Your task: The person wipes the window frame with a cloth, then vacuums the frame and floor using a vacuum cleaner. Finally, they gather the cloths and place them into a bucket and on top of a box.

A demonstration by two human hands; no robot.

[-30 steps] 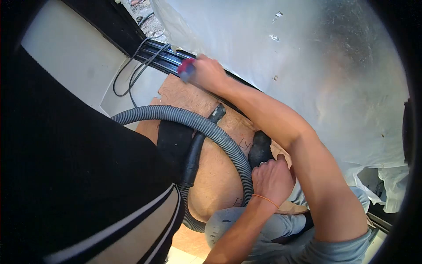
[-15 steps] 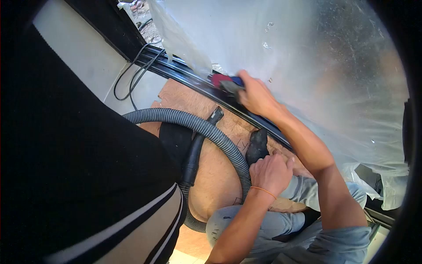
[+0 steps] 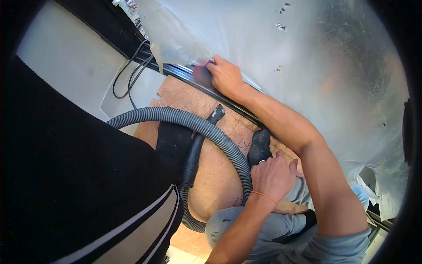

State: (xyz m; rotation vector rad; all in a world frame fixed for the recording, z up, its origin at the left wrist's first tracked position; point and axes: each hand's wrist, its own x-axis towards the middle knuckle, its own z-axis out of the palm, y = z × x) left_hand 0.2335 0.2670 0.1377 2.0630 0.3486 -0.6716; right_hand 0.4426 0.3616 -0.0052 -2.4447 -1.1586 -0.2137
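My right hand (image 3: 226,78) is closed around a red and blue handheld item (image 3: 203,74), blurred by motion, at the black metal track (image 3: 180,75). A flap of translucent plastic sheet (image 3: 176,35) hangs beside it. Lower down, my left hand (image 3: 273,178), with a ring and an orange wristband, rests against a black lumpy object (image 3: 259,148) on the wooden board (image 3: 217,176). Its fingers are bent, with the thumb apart, and their tips are partly hidden. What the black object is cannot be made out.
A grey corrugated hose (image 3: 220,138) curves over a black nozzle tube (image 3: 191,163) on the board. Thin dark cables (image 3: 129,83) loop at the upper left. A person in black clothing (image 3: 83,163) fills the left side, very close. Plastic sheeting covers the upper right.
My right hand has moved up and left along the track with the red and blue item. My left hand has stayed nearly in place. The view has shifted slightly.
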